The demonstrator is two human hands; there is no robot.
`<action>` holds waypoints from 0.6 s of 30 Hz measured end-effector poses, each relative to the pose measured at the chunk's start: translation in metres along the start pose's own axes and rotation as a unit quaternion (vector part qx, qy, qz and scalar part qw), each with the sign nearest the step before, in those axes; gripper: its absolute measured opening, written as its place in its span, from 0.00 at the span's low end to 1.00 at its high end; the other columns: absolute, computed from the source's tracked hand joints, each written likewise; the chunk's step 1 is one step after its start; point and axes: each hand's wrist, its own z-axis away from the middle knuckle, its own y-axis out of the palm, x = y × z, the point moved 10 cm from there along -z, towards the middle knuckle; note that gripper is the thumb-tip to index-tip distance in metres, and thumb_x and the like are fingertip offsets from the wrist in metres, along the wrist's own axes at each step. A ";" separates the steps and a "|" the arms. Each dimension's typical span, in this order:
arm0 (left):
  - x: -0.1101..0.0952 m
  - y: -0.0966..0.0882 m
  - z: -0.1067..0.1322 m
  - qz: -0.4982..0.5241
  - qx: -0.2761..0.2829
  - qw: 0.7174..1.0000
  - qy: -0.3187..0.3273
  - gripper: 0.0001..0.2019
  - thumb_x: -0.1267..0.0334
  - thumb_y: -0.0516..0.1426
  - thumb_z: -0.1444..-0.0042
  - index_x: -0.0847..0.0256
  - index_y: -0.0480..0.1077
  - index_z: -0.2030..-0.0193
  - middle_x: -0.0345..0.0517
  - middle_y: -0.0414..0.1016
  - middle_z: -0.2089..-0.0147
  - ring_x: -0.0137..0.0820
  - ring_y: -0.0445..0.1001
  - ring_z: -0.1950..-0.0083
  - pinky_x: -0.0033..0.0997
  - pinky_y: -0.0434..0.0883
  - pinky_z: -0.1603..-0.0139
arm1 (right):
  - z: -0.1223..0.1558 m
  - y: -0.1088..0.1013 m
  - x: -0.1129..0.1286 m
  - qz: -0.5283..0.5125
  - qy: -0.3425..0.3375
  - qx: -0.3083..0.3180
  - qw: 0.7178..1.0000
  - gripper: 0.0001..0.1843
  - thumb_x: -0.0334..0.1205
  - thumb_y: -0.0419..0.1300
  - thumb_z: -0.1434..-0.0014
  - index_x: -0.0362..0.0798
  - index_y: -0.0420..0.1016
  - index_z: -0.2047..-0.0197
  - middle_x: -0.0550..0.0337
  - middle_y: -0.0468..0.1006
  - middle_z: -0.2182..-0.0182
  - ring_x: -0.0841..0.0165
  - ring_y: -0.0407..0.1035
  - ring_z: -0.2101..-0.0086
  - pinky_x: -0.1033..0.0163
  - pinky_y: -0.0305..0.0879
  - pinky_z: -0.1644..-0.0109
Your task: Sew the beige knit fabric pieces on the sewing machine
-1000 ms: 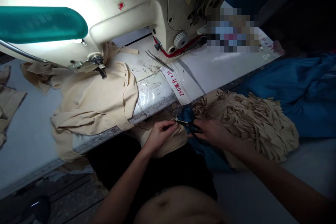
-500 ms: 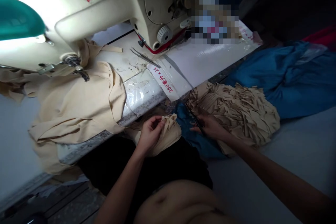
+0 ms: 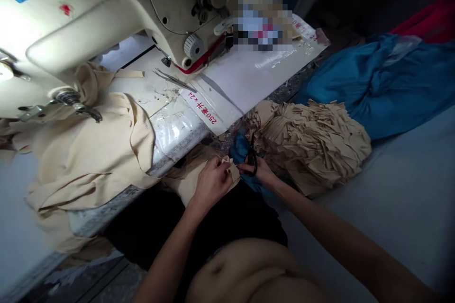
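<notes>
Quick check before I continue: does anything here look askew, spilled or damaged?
The beige garment hangs bunched over the table edge, and the clear plastic sheet taped there is wrinkled and scuffed. Left hand pinches a beige piece; right hand grips scissors.

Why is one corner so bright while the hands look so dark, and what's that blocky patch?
Head view: lamp glare washes out the left of the sewing machine; the left hand, pinching beige cloth, and right hand, holding scissors, sit in dim shade; the patch is pixelation, not lens blur.
</notes>
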 end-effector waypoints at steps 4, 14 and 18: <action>-0.012 0.020 -0.009 -0.161 0.061 0.985 -0.002 0.09 0.58 0.62 0.33 0.60 0.79 0.53 0.56 0.73 0.48 0.47 0.74 0.46 0.41 0.73 0.51 | -0.002 -0.006 0.010 -0.032 -0.014 0.004 0.999 0.27 0.51 0.82 0.57 0.52 0.69 0.67 0.63 0.80 0.72 0.65 0.75 0.70 0.60 0.69 0.63; -0.010 0.030 -0.027 -0.135 0.055 0.989 -0.011 0.11 0.65 0.55 0.28 0.58 0.80 0.52 0.56 0.76 0.53 0.45 0.75 0.52 0.39 0.69 0.53 | 0.002 -0.001 0.035 -0.009 -0.064 0.019 0.998 0.30 0.60 0.77 0.53 0.53 0.63 0.67 0.61 0.79 0.70 0.64 0.73 0.70 0.58 0.68 0.65; 0.005 0.019 -0.032 0.040 0.002 0.999 -0.037 0.11 0.61 0.56 0.29 0.58 0.80 0.57 0.53 0.78 0.54 0.42 0.76 0.53 0.38 0.69 0.50 | 0.008 -0.005 0.038 0.090 -0.088 0.018 0.992 0.30 0.68 0.69 0.44 0.54 0.61 0.65 0.59 0.80 0.69 0.64 0.73 0.72 0.58 0.67 0.67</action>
